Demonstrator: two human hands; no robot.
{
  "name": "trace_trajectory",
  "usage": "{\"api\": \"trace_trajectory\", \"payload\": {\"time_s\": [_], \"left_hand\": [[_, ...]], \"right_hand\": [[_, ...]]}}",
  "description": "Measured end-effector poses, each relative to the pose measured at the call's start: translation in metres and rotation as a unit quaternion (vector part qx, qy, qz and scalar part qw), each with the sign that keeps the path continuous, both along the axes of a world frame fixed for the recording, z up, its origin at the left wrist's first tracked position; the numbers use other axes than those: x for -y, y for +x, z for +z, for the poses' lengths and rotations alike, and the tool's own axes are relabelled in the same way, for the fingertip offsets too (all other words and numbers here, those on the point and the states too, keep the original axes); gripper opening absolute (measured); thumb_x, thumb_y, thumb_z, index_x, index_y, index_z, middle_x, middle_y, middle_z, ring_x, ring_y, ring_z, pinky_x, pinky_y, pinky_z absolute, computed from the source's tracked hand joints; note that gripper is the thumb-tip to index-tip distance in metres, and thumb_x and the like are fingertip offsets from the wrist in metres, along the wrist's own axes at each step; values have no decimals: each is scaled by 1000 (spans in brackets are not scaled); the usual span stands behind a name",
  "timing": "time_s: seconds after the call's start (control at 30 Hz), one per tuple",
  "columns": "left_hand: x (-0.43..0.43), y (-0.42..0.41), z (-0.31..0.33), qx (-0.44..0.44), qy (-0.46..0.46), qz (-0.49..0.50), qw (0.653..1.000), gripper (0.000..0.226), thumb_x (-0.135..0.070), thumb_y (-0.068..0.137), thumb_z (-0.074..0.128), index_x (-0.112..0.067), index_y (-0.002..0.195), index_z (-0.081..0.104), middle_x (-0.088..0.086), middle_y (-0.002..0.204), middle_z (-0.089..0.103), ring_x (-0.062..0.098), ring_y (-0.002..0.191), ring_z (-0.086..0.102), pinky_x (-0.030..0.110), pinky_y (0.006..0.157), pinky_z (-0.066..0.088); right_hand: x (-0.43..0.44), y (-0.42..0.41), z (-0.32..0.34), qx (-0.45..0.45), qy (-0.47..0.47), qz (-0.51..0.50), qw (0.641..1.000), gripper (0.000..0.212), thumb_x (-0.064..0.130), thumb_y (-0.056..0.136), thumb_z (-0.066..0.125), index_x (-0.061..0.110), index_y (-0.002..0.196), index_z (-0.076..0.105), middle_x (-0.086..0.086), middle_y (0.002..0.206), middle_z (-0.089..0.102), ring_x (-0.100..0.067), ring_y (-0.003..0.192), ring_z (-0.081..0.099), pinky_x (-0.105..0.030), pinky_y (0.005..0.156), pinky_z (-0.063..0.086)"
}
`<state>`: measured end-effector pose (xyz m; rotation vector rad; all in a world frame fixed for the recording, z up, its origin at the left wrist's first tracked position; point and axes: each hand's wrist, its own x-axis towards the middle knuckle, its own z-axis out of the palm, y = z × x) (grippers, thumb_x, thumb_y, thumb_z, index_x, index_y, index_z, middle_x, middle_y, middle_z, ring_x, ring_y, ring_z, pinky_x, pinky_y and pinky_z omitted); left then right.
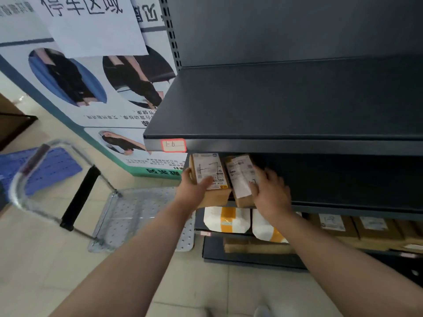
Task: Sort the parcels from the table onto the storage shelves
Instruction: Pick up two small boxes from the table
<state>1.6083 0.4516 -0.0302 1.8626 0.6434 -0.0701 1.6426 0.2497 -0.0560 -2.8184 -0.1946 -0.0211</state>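
Note:
Two small brown cardboard parcels with white labels stand side by side at the left end of the dark shelf [343, 209] under the top board. My left hand [194, 191] holds the left parcel [209, 171], thumb on its left side and fingers across its label. My right hand [270, 188] holds the right parcel [240, 177] from its right side, fingertips on the label. Both parcels stick out a little over the shelf's front edge.
The top shelf board [274, 104] with a red tag [173, 145] juts out above my hands. Lower shelves hold white bags with orange tape [226, 219] and several brown boxes [375, 227]. A metal platform trolley [142, 216] stands on the floor at left, beside a poster wall [91, 88].

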Motion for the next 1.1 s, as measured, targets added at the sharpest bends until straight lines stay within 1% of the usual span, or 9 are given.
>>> {"api": "trace_trajectory", "payload": {"time_s": [0.17, 0.27, 0.33, 0.4, 0.47, 0.6, 0.83, 0.97, 1.1], "left_hand": [[-17, 6, -5, 56, 264, -95, 958, 63, -48, 95, 50, -22, 148, 29, 9, 147, 43, 30, 131, 43, 47, 107, 39], [-26, 1, -7, 96, 436, -242, 862, 64, -60, 93, 39, -29, 148, 30, 2, 158, 24, 29, 144, 21, 50, 112, 28], [-34, -1, -11, 92, 505, -316, 798, 67, -58, 95, 33, -31, 153, 16, -2, 162, 12, 24, 148, 9, 45, 115, 13], [-44, 2, -17, 81, 531, -346, 769, 66, -46, 100, 33, -30, 154, -3, -1, 163, -1, 18, 148, -4, 38, 113, -1], [-51, 8, -19, 64, 527, -349, 772, 67, -35, 103, 33, -30, 152, -12, -2, 162, -9, 13, 143, -14, 35, 111, -5], [-55, 24, -16, 37, 499, -339, 796, 71, -22, 101, 38, -31, 152, -10, -3, 162, -10, 15, 147, -12, 37, 115, 0], [-57, 30, -13, 18, 492, -353, 795, 78, -13, 99, 41, -28, 152, -14, -2, 160, -18, 19, 146, -19, 41, 117, 0], [-57, 25, -7, 25, 490, -367, 790, 79, -16, 100, 40, -25, 151, -19, 2, 160, -21, 21, 145, -21, 44, 120, -2], [-51, 13, -3, 83, 514, -381, 764, 81, -11, 97, 42, -23, 151, -17, 3, 160, -20, 20, 145, -21, 40, 117, -10]], "right_hand": [[5, -7, -3, -8, 6, 131, 991, 50, 44, 96, 46, 30, 142, 39, 1, 151, 30, -25, 128, 36, -39, 100, 37], [-5, -11, -2, 4, -64, 132, 989, 61, 51, 93, 46, 27, 147, 31, 0, 153, 27, -24, 133, 29, -40, 103, 34], [-17, -11, 2, 19, -102, 116, 988, 62, 50, 92, 46, 24, 146, 32, -2, 151, 32, -24, 130, 31, -39, 100, 35], [-31, -8, 5, 13, -115, 99, 988, 60, 47, 93, 47, 22, 146, 33, -3, 148, 35, -24, 127, 34, -37, 98, 37], [-44, -4, 7, -5, -102, 92, 990, 55, 42, 95, 47, 22, 145, 33, -3, 148, 37, -24, 126, 36, -36, 97, 40], [-60, 9, 11, -45, -71, 83, 993, 47, 34, 96, 48, 27, 141, 35, 0, 147, 37, -23, 130, 36, -37, 98, 42], [-61, 9, 6, -106, -64, 77, 989, 63, 33, 96, 50, 32, 150, 18, 3, 161, 7, -22, 145, 15, -41, 110, 30], [-57, -4, 9, -82, -47, 82, 992, 73, 35, 93, 55, 29, 152, 13, 3, 162, 2, -20, 148, 4, -42, 117, 14], [-52, -25, 12, -37, -40, 79, 995, 70, 29, 92, 58, 26, 151, 20, 1, 161, 11, -20, 148, 4, -43, 118, 11]]}}
